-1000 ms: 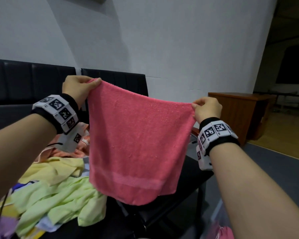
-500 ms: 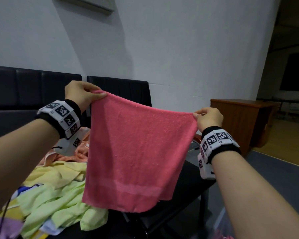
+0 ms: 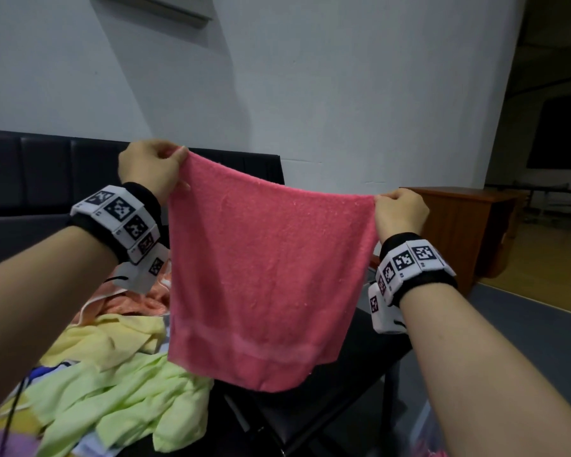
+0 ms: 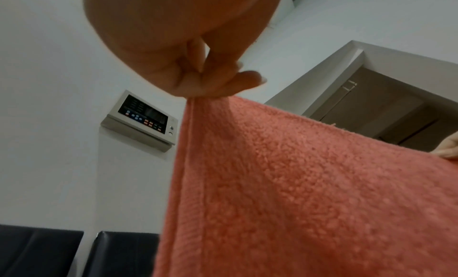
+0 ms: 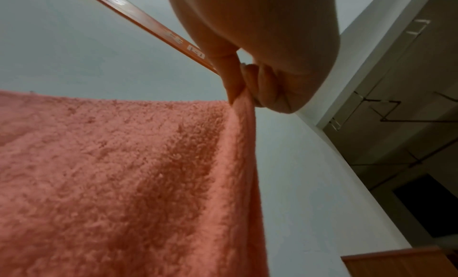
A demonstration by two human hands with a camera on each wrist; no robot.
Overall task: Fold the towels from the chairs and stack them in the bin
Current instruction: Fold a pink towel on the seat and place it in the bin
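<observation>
The left hand (image 3: 152,171) pinches one top corner of a pink towel (image 3: 267,275), thumb and fingers (image 4: 250,79) pressed together on the hemmed edge, as the left wrist view shows from below. The right hand (image 3: 401,211) pinches the opposite top corner in the same way — its fingers (image 5: 260,83) are curled tight around a small fold of the cloth in the right wrist view. Both hands are raised and well apart, so the towel hangs spread between them, its top edge sagging slightly toward the right hand, which sits lower than the left. The towel is in the air, touching neither seat nor pile; its lower edge, with a woven band across it, hangs above the black chair (image 3: 343,384).

On the seats to the left lies a loose heap of towels (image 3: 112,390) — pale green and yellow ones nearest, an orange one behind them, a bit of purple at the bottom corner. Black seat backs run along the white wall (image 3: 310,94). A control panel (image 4: 143,116) with buttons is fixed to that wall above the chairs. To the right stands a brown wooden cabinet (image 3: 459,232). Each wrist wears a black band carrying white marker tags.
</observation>
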